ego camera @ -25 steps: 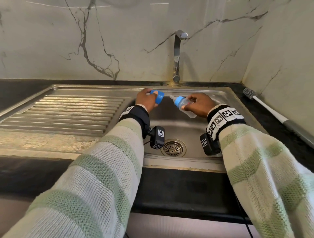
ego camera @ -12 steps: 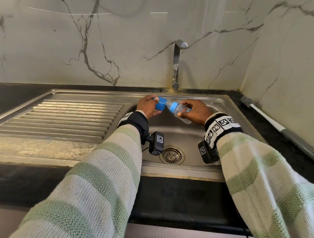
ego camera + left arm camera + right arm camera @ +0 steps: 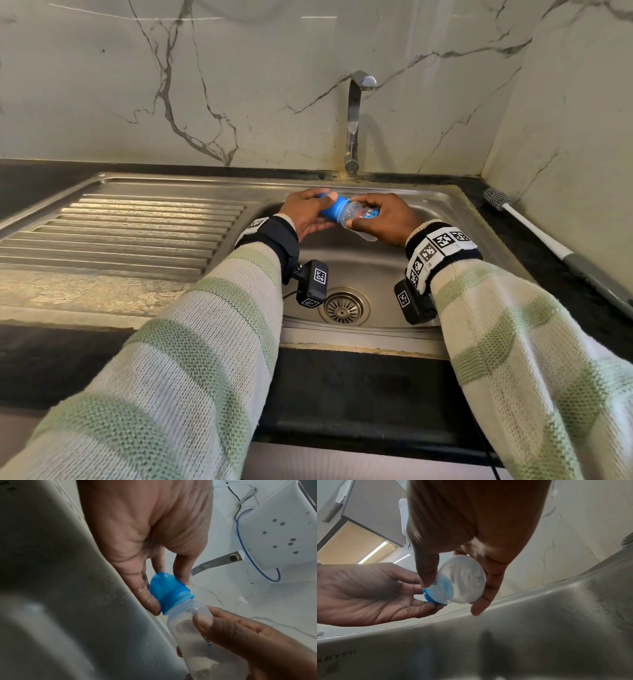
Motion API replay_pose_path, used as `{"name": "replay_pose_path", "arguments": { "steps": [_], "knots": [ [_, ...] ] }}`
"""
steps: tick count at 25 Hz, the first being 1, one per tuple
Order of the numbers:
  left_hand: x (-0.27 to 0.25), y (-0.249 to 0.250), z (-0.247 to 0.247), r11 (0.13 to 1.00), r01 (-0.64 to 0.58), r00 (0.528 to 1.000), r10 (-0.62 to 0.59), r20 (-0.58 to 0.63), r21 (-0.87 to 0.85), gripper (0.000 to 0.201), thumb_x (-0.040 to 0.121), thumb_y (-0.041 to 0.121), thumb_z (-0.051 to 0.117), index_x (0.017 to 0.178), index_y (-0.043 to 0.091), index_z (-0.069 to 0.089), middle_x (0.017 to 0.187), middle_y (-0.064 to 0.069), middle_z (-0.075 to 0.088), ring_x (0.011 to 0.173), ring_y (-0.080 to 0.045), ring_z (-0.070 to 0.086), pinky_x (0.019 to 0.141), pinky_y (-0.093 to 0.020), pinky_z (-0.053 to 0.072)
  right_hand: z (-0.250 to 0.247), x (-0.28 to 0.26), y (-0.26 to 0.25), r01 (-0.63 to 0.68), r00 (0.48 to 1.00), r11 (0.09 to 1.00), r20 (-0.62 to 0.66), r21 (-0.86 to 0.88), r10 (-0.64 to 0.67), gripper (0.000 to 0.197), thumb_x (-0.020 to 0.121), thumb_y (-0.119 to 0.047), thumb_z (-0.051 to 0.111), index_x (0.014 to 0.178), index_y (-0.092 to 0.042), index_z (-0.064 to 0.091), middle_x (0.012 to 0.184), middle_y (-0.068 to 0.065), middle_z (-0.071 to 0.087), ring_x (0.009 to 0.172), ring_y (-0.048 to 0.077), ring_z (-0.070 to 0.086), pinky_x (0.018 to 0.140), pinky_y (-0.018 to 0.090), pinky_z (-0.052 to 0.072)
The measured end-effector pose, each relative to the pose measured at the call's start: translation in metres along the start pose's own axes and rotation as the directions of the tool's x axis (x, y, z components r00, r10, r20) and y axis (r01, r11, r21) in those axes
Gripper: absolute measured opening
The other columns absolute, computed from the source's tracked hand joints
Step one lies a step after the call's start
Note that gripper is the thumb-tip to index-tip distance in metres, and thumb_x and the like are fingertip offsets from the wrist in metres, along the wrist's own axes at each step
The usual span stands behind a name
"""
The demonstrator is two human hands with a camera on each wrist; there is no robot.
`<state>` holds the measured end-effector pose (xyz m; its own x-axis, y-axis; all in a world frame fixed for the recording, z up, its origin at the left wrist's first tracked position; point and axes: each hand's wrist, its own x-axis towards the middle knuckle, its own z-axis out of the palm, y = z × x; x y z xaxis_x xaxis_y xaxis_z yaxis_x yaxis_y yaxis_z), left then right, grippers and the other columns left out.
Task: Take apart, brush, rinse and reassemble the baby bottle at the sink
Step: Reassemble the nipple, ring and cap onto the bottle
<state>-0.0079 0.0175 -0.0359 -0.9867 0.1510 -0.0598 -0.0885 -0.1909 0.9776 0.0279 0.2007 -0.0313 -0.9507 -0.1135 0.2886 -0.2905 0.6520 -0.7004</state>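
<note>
A small clear baby bottle (image 3: 358, 213) (image 3: 190, 622) (image 3: 462, 582) lies sideways above the sink basin (image 3: 359, 267), its blue ring and blue cap (image 3: 331, 209) (image 3: 166, 588) seated on its neck. My left hand (image 3: 305, 212) (image 3: 150, 547) pinches the cap between thumb and fingertips. My right hand (image 3: 387, 219) (image 3: 471, 527) grips the bottle body, thumb on its side and fingers under it. In the right wrist view the bottle's round base faces the camera and only the blue ring (image 3: 428, 596) shows beyond it.
The faucet (image 3: 354, 123) stands at the back wall just behind the hands, with no water seen running. A ribbed drainboard (image 3: 120, 233) lies to the left. A long white-handled bottle brush (image 3: 548, 240) rests on the dark counter at right. The drain (image 3: 344, 306) sits below the wrists.
One second ago the blue cap was apart in my left hand. Both hands came together, and the cap now sits over the bottle's neck.
</note>
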Motion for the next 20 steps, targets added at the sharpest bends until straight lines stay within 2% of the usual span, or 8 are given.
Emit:
{"name": "replay_pose_path", "arguments": {
  "steps": [4,9,15,20],
  "knots": [
    [-0.002,0.002,-0.003,1.0,0.028,0.999,-0.028,0.03,0.012,0.04,0.09,0.014,0.07,0.126,0.001,0.058,0.122,-0.023,0.063,0.106,-0.035,0.067,0.077,-0.037,0.061,-0.002,-0.004,-0.004,0.021,0.999,1.0,0.033,-0.013,-0.021,0.048,0.08,-0.033,0.077,0.124,-0.018,0.065,0.107,-0.001,0.069,0.09,0.01,0.064,0.083,0.025,0.053],
    [-0.002,0.003,-0.003,0.998,0.032,0.999,-0.034,0.027,0.052,0.047,0.087,0.014,0.073,0.129,0.0,0.056,0.123,-0.025,0.062,0.105,-0.034,0.068,0.077,-0.038,0.061,-0.003,-0.004,-0.004,0.032,0.998,0.998,0.057,-0.046,-0.029,0.049,0.08,-0.034,0.076,0.124,-0.016,0.065,0.107,0.003,0.07,0.093,0.017,0.066,0.089,0.039,0.055],
    [-0.003,0.01,-0.001,0.989,0.052,0.998,-0.058,0.036,0.137,0.042,0.088,0.011,0.071,0.128,0.003,0.057,0.123,-0.024,0.061,0.106,-0.034,0.067,0.074,-0.035,0.062,-0.002,-0.004,-0.006,0.031,0.998,0.998,0.06,-0.052,-0.028,0.049,0.081,-0.03,0.076,0.126,-0.014,0.064,0.11,0.004,0.069,0.095,0.017,0.065,0.09,0.039,0.055],
    [0.0,0.018,-0.009,0.985,0.002,0.998,-0.011,0.055,0.173,0.046,0.085,0.014,0.075,0.129,0.007,0.06,0.124,-0.019,0.063,0.107,-0.03,0.067,0.076,-0.034,0.061,0.004,-0.005,-0.012,0.045,0.999,0.997,0.01,0.067,-0.046,0.041,0.082,-0.029,0.075,0.119,-0.016,0.067,0.104,0.003,0.071,0.092,0.016,0.066,0.088,0.036,0.056]
  ]
}}
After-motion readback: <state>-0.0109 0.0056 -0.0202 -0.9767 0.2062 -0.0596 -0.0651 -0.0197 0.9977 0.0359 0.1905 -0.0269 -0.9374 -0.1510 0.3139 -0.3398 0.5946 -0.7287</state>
